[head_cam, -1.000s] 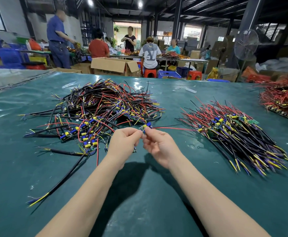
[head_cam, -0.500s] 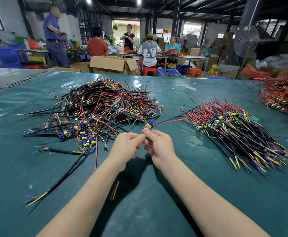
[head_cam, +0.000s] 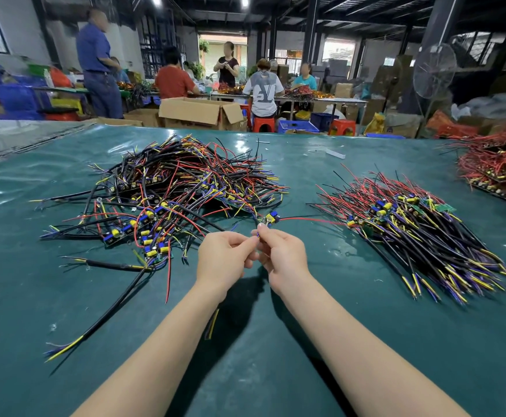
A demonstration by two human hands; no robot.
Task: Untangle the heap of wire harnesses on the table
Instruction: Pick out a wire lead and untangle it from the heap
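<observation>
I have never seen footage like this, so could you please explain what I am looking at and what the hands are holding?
No machine here: a person works with two bare hands, filmed by a camera worn on their head, looking forward and down. The left hand and right hand meet above the green table, both pinching a single harness: a small board with blue and yellow parts, its red wire trailing right. The tangled heap lies to the left, a straightened pile to the right, another red pile at the far right.
</observation>
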